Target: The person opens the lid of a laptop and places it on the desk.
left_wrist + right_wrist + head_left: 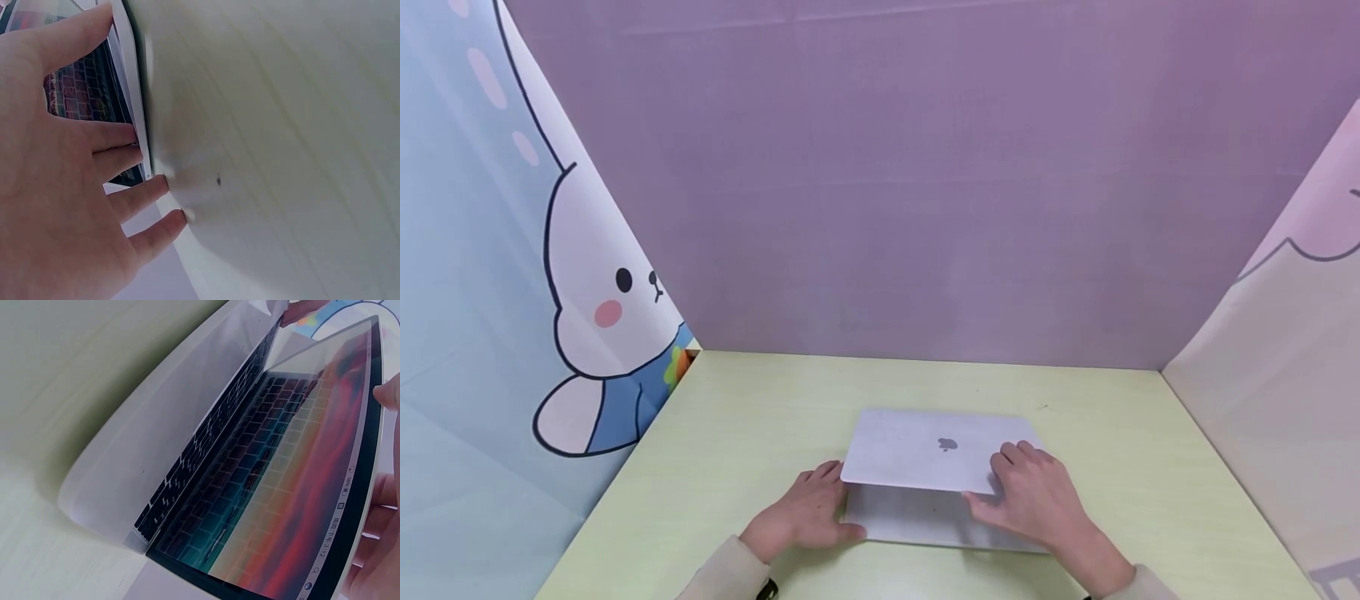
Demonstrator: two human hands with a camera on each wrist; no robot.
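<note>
A silver laptop (917,446) with a dark apple logo lies on the table, its lid (300,481) partly raised over the base (910,517). The right wrist view shows a lit, colourful screen and the black keyboard (187,462). My right hand (1037,492) grips the lid near its right front corner, thumb (389,394) at the screen's edge and fingers on the outer side. At the base's left side, my left hand (812,508) rests with spread, fairly straight fingers (122,134), the thumb by the front corner.
The pale yellow-green table (752,408) extends around the laptop. A purple partition (925,183) stands behind it. Printed cloth panels, one with a rabbit (602,283), flank the left and right sides (1277,375).
</note>
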